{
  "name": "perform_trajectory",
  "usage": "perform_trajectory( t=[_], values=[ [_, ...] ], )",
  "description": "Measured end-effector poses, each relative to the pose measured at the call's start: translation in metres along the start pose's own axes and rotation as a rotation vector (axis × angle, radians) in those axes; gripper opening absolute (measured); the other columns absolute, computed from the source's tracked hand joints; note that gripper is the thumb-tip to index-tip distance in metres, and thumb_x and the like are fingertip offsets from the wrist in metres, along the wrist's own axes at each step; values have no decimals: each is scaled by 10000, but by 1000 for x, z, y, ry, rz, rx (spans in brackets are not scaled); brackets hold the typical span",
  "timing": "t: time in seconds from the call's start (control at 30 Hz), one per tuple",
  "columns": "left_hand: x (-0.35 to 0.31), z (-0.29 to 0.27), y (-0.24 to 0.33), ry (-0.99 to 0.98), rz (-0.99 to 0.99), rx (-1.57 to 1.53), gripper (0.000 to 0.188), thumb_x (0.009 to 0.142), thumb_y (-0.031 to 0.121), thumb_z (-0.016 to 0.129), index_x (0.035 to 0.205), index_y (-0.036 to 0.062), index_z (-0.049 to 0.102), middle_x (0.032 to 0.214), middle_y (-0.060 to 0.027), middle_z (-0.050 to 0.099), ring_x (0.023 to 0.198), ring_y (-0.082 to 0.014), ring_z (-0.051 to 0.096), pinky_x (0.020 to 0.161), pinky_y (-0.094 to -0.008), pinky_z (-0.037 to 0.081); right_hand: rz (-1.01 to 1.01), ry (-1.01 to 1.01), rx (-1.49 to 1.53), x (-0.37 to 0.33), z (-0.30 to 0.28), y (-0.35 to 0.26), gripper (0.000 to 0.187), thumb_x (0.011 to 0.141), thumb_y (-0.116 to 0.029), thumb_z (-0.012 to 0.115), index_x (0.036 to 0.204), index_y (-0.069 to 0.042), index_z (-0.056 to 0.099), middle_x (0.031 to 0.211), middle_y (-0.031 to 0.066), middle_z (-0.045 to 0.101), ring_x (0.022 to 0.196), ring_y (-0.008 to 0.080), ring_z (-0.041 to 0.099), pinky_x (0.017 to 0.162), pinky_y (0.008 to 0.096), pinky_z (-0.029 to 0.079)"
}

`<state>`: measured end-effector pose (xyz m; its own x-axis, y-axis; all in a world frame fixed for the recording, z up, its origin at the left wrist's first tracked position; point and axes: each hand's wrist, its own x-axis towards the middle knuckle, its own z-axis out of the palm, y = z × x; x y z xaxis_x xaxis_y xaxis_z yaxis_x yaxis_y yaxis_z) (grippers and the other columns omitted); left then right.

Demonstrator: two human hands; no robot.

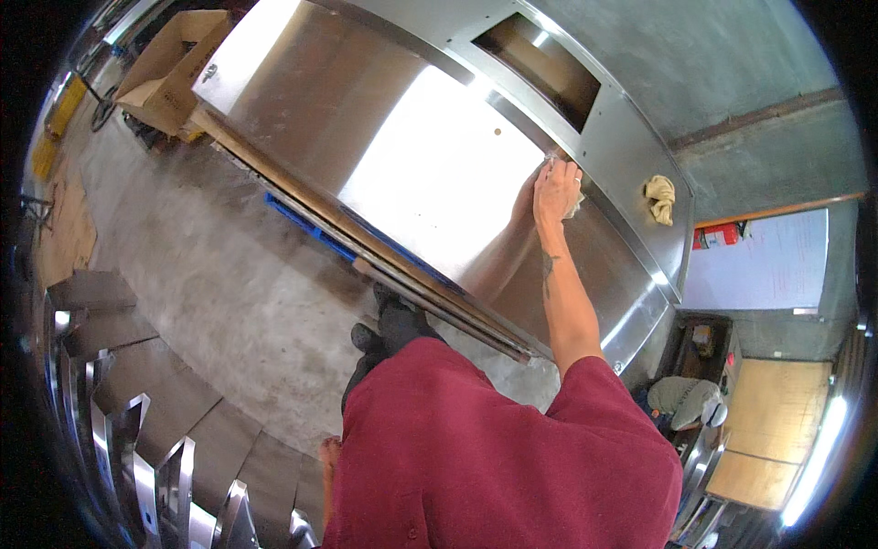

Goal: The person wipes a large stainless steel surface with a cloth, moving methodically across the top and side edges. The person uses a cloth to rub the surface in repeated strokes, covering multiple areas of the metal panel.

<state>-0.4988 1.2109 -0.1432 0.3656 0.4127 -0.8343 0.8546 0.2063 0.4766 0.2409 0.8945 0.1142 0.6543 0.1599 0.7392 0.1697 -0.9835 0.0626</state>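
Observation:
My right hand (555, 190) is closed on a crumpled pale rag (575, 207) and presses it against a large stainless steel panel (439, 165). It sits near the seam where the panel meets the raised back part with a rectangular opening (540, 69). Most of the rag is hidden under my fingers. Off to the right of that hand, a tan bunched cloth (659, 199) lies on the steel. My left hand (330, 449) hangs low at my side, largely hidden by my maroon shirt; its fingers cannot be made out.
Wooden boards and a blue pallet edge (311, 222) lie under the steel unit. A cardboard box (174, 73) stands at the far left. Bent shiny metal pieces (146, 485) line the lower left. Another person (684, 401) bends over at the right, below a whiteboard (759, 265).

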Motion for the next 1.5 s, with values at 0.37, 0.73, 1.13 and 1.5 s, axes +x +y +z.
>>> perform_trajectory(
  t=[0.37,0.73,1.13,1.5],
  values=[
    [31,-24,111,137,-104,-469,261,1117,273,550,1272,70,602,1051,-99,697,846,-209,688,745,-373,593,-104,37,165,90,112,-188,95,889,-119,683,939,-38,681,1017,137,626,1025,347,641,782,492,534],
    [105,-110,227,124,-120,-323,237,1122,230,527,1274,70,612,977,-85,712,755,-190,696,647,-351,581,-139,-8,231,181,168,-373,142,934,-111,631,1015,-27,712,1051,138,647,1074,331,640,850,446,511],
    [135,-173,219,138,55,77,346,1094,306,576,1326,51,606,1010,-106,715,839,-209,699,723,-391,582,181,-112,-26,94,61,-202,110,914,-133,775,981,-55,737,967,121,662,928,331,654,734,471,549],
    [203,-227,306,20,-16,-4,384,1086,339,587,1332,46,611,1034,-119,722,872,-220,705,748,-398,581,115,8,246,157,150,-357,72,841,-49,688,863,-42,620,923,152,588,902,360,601,744,492,501]
  ],
)
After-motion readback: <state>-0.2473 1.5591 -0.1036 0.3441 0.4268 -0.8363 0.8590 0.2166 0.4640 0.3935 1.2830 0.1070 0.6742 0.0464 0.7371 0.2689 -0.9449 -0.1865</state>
